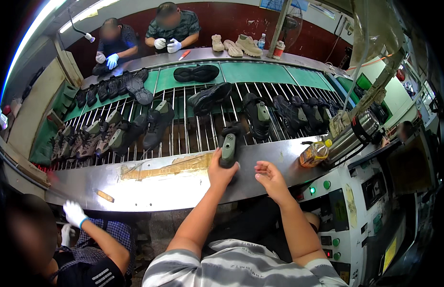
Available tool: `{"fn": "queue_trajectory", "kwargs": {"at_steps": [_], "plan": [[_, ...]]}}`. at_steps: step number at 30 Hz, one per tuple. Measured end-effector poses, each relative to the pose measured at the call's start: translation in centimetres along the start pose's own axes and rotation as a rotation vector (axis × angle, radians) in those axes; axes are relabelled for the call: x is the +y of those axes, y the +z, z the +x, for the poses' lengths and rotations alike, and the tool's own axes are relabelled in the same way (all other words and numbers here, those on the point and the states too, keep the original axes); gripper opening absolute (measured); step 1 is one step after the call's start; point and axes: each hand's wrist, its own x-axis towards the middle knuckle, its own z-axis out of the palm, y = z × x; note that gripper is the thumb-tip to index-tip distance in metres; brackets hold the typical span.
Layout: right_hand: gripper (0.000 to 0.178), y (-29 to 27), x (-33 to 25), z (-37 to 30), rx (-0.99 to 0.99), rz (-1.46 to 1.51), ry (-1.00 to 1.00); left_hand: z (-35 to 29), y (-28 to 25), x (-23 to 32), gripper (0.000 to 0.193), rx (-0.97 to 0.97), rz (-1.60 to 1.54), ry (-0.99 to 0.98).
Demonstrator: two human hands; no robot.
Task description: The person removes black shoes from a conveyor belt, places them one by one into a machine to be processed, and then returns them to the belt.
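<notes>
Shoes on a roller conveyor fill the middle of my view, dark pairs lined up from the left edge to the right. At centre frame my left hand (pixel 221 173) has its grip closed round the heel end of an olive-and-black shoe (pixel 228 144), which lies sole-up with its toe out on the rollers (pixel 183 131) and its heel over the steel table (pixel 150 186) edge. My right hand (pixel 271 179) hovers just right of it, grip loosely open, fingers curled, touching nothing that I can see. A yellow plastic bottle (pixel 314 153) lies on the table at centre right, beside a steel flask (pixel 352 136). Below that, at lower right, sits a control panel (pixel 346 210) with green buttons. At upper centre, three beige shoes (pixel 234 46) stand on the far ledge near a red-handled tool (pixel 184 54). Two people in gloves work at the top of the frame. A third person's white-gloved hand (pixel 74 213) shows at lower left, below the table edge. Brown tape (pixel 174 166) patches the table left of my hands.
</notes>
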Motion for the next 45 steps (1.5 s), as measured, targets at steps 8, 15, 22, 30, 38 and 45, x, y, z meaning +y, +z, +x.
{"fn": "queue_trajectory", "kwargs": {"at_steps": [8, 15, 22, 30, 38, 45], "plan": [[0.025, -4.6, 3.2, -4.5, 0.242, 0.055, 0.198, 10.1, 5.5, -7.4, 0.065, 0.314, 0.353, 0.078], [0.02, -6.0, 5.4, -4.2, 0.362, 0.053, 0.199, 12.6, 7.8, -9.3, 0.067, 0.158, 0.279, 0.148], [0.043, 3.5, 2.2, 10.8, -0.022, 0.013, 0.094, 13.9, 8.8, -13.0, 0.065, 0.133, 0.311, 0.171], [0.056, 15.4, 6.6, 35.9, 0.08, -0.23, 0.131, 15.6, 9.1, -13.7, 0.052, 0.026, 0.426, 0.075], [0.082, 15.0, 15.2, 52.2, 0.221, 0.262, 0.471, 17.2, 9.3, -13.5, 0.047, 0.078, 0.372, 0.186], [0.067, 16.4, 14.2, 55.8, 0.494, 0.36, 0.483, 17.5, 8.7, -13.7, 0.061, -0.017, 0.274, 0.074]]}}
